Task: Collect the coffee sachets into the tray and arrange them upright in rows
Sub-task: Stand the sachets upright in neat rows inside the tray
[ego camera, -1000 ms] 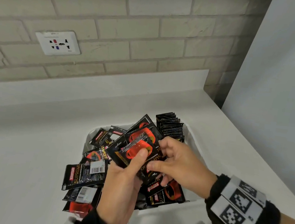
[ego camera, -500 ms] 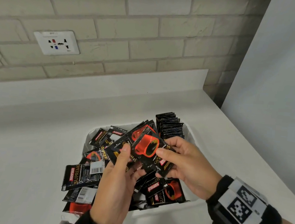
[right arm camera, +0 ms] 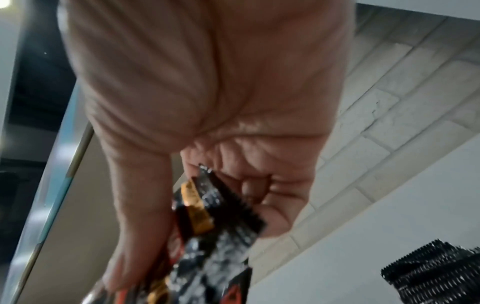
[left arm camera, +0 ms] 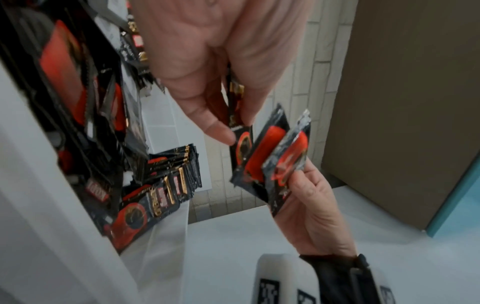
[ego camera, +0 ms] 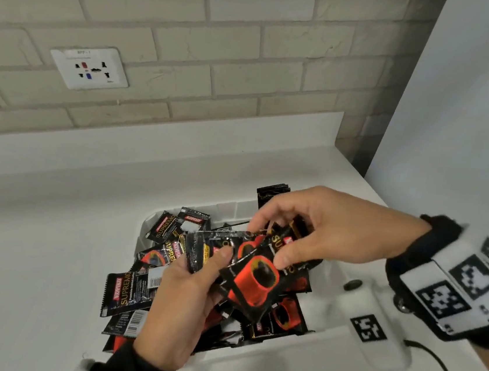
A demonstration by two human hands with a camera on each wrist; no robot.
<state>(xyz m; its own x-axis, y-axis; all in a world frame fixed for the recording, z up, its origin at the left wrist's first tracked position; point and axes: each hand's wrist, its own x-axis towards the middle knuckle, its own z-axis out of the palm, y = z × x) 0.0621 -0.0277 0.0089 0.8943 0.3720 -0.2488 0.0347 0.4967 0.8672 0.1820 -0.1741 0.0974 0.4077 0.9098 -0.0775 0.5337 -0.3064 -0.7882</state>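
Your left hand (ego camera: 181,303) pinches a fanned bunch of sachets (ego camera: 253,281) above the tray (ego camera: 279,346); your right hand (ego camera: 323,228), at 2 o'clock, grips them too, likely squaring them for standing.

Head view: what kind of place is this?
Probably a pantry or office kitchenette: a white counter against a brick-tile wall, a wall socket above it, and a tray heaped with coffee sachets.
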